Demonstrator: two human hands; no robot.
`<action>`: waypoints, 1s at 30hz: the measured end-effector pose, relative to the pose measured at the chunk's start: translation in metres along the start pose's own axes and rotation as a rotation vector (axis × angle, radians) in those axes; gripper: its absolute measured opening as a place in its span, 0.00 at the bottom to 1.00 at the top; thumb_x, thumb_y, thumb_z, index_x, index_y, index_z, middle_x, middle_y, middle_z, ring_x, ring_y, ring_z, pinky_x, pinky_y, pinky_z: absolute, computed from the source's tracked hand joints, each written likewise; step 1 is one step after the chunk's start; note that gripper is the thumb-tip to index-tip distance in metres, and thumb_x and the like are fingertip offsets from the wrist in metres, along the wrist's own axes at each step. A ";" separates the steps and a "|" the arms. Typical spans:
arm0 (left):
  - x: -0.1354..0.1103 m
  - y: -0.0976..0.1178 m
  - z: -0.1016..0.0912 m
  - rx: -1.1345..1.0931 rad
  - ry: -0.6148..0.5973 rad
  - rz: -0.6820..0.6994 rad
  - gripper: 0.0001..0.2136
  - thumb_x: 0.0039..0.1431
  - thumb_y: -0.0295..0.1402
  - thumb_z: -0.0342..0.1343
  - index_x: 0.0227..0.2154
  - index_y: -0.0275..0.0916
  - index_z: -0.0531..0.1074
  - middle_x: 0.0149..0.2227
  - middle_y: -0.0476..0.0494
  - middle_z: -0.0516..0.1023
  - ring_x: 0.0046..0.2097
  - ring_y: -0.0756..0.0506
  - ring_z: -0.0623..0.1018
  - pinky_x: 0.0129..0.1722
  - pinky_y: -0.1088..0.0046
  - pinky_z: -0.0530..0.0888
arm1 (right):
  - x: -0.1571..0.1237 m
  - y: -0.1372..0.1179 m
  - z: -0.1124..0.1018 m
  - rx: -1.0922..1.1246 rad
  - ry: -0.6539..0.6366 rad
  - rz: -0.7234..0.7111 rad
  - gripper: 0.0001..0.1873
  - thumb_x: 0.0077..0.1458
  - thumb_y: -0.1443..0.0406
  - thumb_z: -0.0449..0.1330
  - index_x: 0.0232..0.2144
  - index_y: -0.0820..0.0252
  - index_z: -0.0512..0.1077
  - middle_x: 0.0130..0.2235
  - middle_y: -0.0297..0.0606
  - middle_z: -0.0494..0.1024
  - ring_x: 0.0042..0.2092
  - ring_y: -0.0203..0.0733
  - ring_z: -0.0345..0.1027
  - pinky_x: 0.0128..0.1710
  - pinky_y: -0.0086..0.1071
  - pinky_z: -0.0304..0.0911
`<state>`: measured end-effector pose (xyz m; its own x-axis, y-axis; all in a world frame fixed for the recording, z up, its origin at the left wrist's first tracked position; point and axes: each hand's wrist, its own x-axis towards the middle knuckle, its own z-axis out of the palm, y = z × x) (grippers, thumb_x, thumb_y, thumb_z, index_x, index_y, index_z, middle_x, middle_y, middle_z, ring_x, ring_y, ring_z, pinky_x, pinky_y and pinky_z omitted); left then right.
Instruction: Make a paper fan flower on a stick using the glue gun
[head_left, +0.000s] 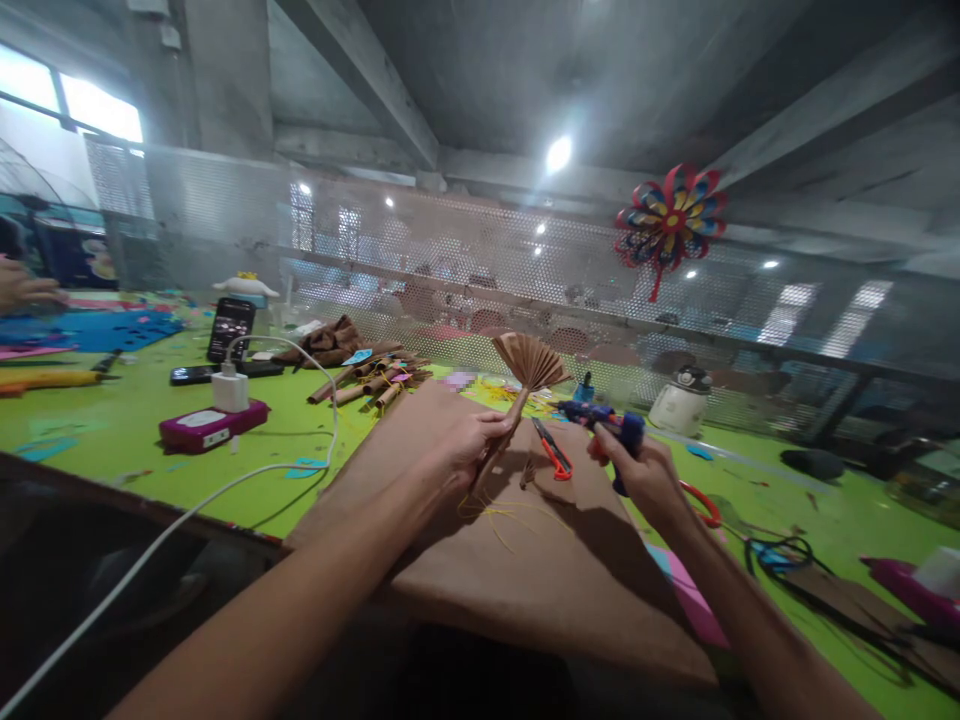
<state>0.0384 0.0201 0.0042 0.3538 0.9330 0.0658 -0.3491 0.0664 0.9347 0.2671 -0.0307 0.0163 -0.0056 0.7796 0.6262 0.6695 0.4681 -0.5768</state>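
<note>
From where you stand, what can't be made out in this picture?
In the head view:
Brown pleated paper fan: gripped part of its stem, hidden by the left fingers.
Dark-blue gun-shaped tool: part of its handle, covered by the right fingers.
Upright black phone: screen text, too small and blurred.
Magenta block at far right: end cut off by the edge.
</note>
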 end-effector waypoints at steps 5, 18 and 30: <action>-0.001 0.002 0.002 0.012 -0.022 0.037 0.08 0.48 0.29 0.61 0.32 0.34 0.73 0.27 0.46 0.72 0.24 0.53 0.70 0.22 0.79 0.65 | 0.013 0.050 0.004 -0.414 -0.018 -0.056 0.21 0.52 0.53 0.55 0.37 0.65 0.74 0.37 0.48 0.77 0.38 0.49 0.70 0.38 0.35 0.61; -0.014 0.012 0.009 -0.077 -0.214 0.019 0.11 0.46 0.29 0.64 0.34 0.32 0.75 0.29 0.44 0.73 0.29 0.53 0.72 0.30 0.78 0.68 | 0.017 -0.005 0.016 0.254 -0.333 -0.035 0.19 0.50 0.55 0.59 0.40 0.59 0.76 0.42 0.43 0.78 0.42 0.45 0.71 0.41 0.38 0.67; -0.020 0.009 0.011 -0.088 -0.468 -0.044 0.10 0.52 0.32 0.61 0.35 0.31 0.72 0.30 0.43 0.74 0.29 0.53 0.73 0.32 0.76 0.68 | 0.010 -0.028 0.040 0.664 -0.305 0.049 0.14 0.49 0.54 0.62 0.27 0.60 0.76 0.27 0.37 0.77 0.30 0.39 0.69 0.34 0.32 0.64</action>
<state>0.0375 -0.0016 0.0146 0.7157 0.6705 0.1956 -0.3898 0.1510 0.9084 0.2190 -0.0190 0.0179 -0.2587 0.8418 0.4737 0.0830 0.5079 -0.8574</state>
